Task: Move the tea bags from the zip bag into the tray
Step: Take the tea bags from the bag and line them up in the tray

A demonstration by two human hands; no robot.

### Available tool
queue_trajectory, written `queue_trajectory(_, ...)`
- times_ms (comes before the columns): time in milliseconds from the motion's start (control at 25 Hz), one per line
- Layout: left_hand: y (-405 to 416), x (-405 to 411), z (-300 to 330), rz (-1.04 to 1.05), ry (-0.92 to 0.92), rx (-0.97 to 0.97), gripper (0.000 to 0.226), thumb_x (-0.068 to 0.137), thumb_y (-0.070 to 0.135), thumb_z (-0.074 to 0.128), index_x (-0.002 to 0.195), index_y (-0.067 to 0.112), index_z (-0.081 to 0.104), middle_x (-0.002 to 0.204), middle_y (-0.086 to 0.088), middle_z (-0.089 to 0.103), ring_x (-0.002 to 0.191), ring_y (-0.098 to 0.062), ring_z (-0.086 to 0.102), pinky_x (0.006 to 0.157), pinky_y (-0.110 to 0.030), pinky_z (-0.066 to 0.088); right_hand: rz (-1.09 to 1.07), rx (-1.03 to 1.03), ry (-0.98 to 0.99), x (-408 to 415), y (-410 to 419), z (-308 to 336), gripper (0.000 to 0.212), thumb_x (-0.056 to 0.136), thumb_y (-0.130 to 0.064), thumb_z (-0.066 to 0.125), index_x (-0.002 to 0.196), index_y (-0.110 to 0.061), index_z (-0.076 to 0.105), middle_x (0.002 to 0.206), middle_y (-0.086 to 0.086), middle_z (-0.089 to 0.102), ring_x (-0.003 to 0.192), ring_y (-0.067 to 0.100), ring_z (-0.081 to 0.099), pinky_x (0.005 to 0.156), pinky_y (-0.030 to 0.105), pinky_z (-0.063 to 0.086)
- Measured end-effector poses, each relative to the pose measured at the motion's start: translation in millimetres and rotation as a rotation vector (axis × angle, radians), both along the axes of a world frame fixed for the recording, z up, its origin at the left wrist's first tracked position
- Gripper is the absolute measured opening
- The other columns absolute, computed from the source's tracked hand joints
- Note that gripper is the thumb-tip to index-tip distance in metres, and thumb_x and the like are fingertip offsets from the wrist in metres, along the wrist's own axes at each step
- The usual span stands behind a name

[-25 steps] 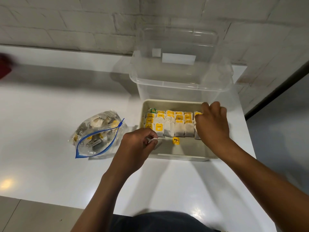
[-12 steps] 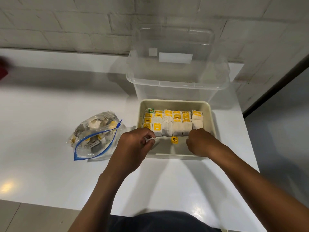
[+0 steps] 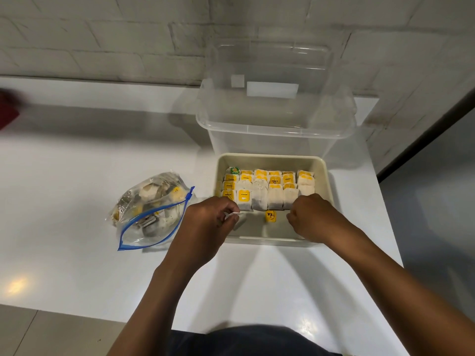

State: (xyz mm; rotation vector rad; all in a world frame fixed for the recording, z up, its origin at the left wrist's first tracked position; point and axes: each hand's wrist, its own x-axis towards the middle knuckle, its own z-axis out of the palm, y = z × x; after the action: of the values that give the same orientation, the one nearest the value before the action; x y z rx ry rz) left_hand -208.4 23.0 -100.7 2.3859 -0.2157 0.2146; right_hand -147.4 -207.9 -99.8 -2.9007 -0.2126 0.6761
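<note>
Inside the beige tray we are filling rows of tea bags, our left hand pinching another tea bag's paper tab, our right hand curled at the front row, while the zip bag left of the tray is holding many more.

Both bare forearms reach forward from the bottom edge and draw toward each other. The left hand is seen from its back, fingers curled inward, thumb and forefinger pinching something small and white at their tips. The right hand lies knuckles up, fingers folded under; whether it holds anything is hidden.
</note>
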Motion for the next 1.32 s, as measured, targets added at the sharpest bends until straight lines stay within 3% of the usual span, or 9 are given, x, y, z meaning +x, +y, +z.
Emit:
queue_trajectory(120,1,3,-1,0.002,-0.022,-0.013,0.010,0.085,0.017,0.075,0.091,0.025,0.074,0.084,0.008,0.067,0.073,-0.005,0.062,0.068,-0.019,0.048,0.015,0.333,-0.149,-11,12,7,0.013,0.092,-0.038,0.056,0.093,-0.031,0.067,0.094,-0.013,0.068,0.090,0.014,0.062,0.076,0.033,0.053)
queue_trajectory(280,1,5,4,-0.017,0.023,-0.085,0.013,0.086,0.019,0.075,0.096,0.025,0.077,0.082,0.010,0.070,0.074,-0.007,0.065,0.066,-0.018,0.049,0.065,0.762,-0.047,-29,40,16,0.025,0.085,-0.032,0.073,0.107,-0.036,0.062,0.100,-0.018,0.066,0.092,0.001,0.061,0.072,0.019,0.050)
queue_trajectory(480,0,5,8,0.101,0.154,-0.240,0.020,0.086,0.016,0.076,0.105,0.021,0.073,0.077,0.018,0.071,0.073,0.005,0.067,0.068,-0.006,0.047,-0.096,0.881,-0.113,-22,51,7,0.022,0.083,-0.018,0.076,0.097,-0.030,0.065,0.078,-0.013,0.064,0.066,0.002,0.056,0.068,0.022,0.050)
queue_trajectory(600,2,5,8,0.114,0.166,-0.229,0.019,0.085,0.019,0.076,0.104,0.023,0.073,0.079,0.017,0.072,0.073,0.005,0.066,0.066,-0.005,0.045,-0.152,0.944,-0.115,-15,51,4,0.012,0.083,-0.019,0.077,0.084,-0.028,0.069,0.073,-0.015,0.065,0.065,0.005,0.060,0.069,0.031,0.055)
queue_trajectory(760,0,5,8,0.121,0.181,-0.229,0.008,0.086,0.020,0.075,0.094,0.020,0.074,0.072,0.016,0.069,0.068,0.003,0.063,0.061,-0.006,0.043,-0.153,1.064,-0.021,-15,48,2,0.005,0.084,-0.024,0.075,0.085,-0.027,0.070,0.075,-0.005,0.069,0.068,0.017,0.063,0.072,0.046,0.056)
queue_trajectory(880,-1,5,9,0.097,0.160,-0.222,0.006,0.087,0.019,0.074,0.093,0.020,0.075,0.072,0.016,0.069,0.069,0.002,0.063,0.061,-0.007,0.043,-0.097,1.041,0.006,-17,46,4,0.013,0.084,-0.027,0.076,0.094,-0.029,0.069,0.076,-0.007,0.068,0.064,0.008,0.058,0.065,0.032,0.051)
queue_trajectory(960,0,5,8,0.075,0.133,-0.188,0.008,0.087,0.019,0.074,0.095,0.020,0.076,0.075,0.016,0.070,0.071,0.002,0.064,0.063,-0.006,0.044,-0.035,0.929,-0.063,-13,46,4,0.009,0.085,-0.024,0.075,0.090,-0.028,0.069,0.074,-0.012,0.066,0.060,0.000,0.054,0.062,0.020,0.045)
queue_trajectory(1120,8,1,7,0.088,0.058,-0.114,0.011,0.086,0.018,0.074,0.096,0.023,0.075,0.080,0.019,0.070,0.077,0.000,0.065,0.065,-0.005,0.044,-0.076,0.785,-0.092,1,53,-4,0.011,0.084,-0.022,0.076,0.079,-0.029,0.069,0.071,-0.013,0.066,0.069,0.003,0.060,0.069,0.024,0.049)
queue_trajectory(1320,22,-14,9,0.157,0.018,-0.110,0.018,0.086,0.014,0.073,0.094,0.031,0.073,0.082,0.032,0.064,0.080,-0.004,0.063,0.062,-0.006,0.043,-0.107,0.726,0.075,9,69,-20,0.007,0.082,-0.021,0.077,0.077,-0.023,0.072,0.071,-0.008,0.069,0.070,0.010,0.063,0.065,0.022,0.048)
